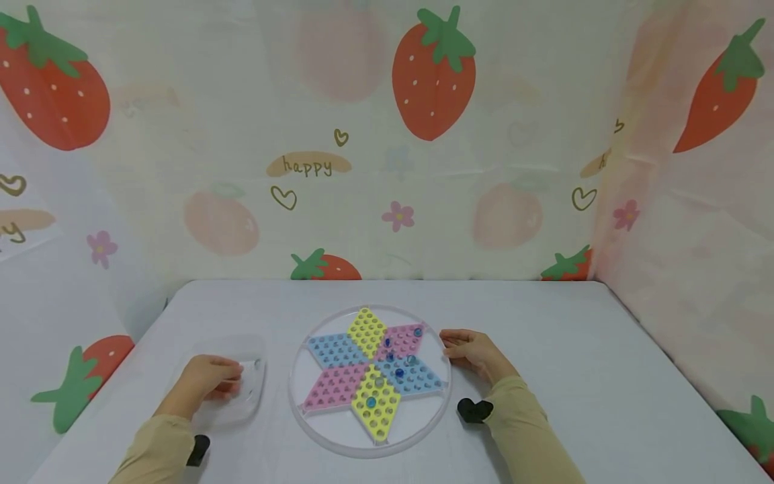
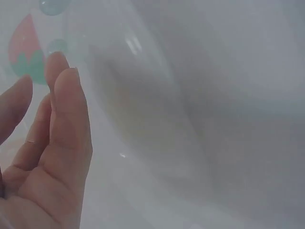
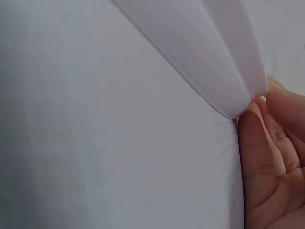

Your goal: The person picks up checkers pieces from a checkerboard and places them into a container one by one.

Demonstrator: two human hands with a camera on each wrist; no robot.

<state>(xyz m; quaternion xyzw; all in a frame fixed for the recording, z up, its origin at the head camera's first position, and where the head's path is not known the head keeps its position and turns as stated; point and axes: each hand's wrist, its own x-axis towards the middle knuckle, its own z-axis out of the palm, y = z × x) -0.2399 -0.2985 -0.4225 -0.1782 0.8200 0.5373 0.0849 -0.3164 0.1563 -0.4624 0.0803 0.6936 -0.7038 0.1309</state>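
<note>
A round Chinese checkers board [image 1: 417, 420] with a six-pointed star in yellow, pink and blue lies in the middle of the table. Several blue and clear glass marbles [image 1: 400, 373] sit in its holes, mostly on the right. My right hand [image 1: 474, 353] pinches the board's right rim between thumb and fingers, as the rim [image 3: 217, 71] shows in the right wrist view. On the left, my left hand [image 1: 208, 383] is over a clear plastic box [image 1: 259, 393], thumb and fingers apart. Glass marbles [image 2: 51, 5] show beyond its fingertips in the left wrist view.
The white table [image 1: 544, 323] reaches back to a hanging cloth [image 1: 423, 255] printed with strawberries. More cloth [image 1: 695, 269] hangs along the right side. Black straps [image 1: 474, 411] are worn at both wrists, over beige sleeves.
</note>
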